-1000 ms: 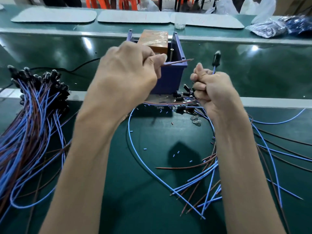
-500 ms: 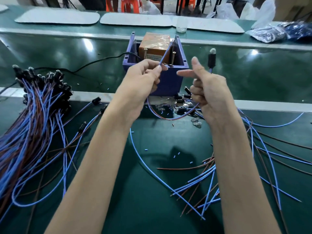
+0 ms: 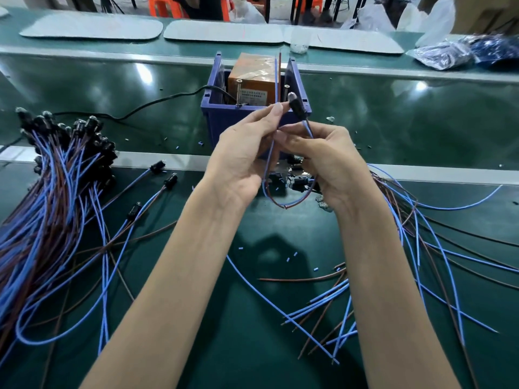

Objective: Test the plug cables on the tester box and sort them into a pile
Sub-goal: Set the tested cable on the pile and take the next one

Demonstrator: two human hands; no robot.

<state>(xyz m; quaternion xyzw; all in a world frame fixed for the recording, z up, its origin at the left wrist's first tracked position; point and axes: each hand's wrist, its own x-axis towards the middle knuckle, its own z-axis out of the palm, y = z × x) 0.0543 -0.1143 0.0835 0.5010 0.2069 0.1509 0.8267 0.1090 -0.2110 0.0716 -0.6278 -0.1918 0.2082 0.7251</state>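
Note:
The tester box [image 3: 216,122] is a blue bin holding an orange block [image 3: 252,80] with two metal posts. In front of it I hold one plug cable [image 3: 297,109], its blue and brown wires looping down between my hands. My left hand [image 3: 244,155] pinches the two wire ends, which point up beside the right post. My right hand [image 3: 328,161] grips the wires just below the black plug. A large pile of cables [image 3: 53,181] lies at the left. Loose cables [image 3: 421,248] spread out at the right.
A black power cord [image 3: 157,103] runs left from the box. Three single cables [image 3: 146,197] lie between the pile and my left arm. More black plugs [image 3: 297,183] sit under my hands. Grey mats [image 3: 92,28] and plastic bags [image 3: 449,51] lie on the far bench.
Both hands dropped and drew closer together in front of the box. The plug tilted over toward my left fingertips, and the wire ends now stand upright by the right post.

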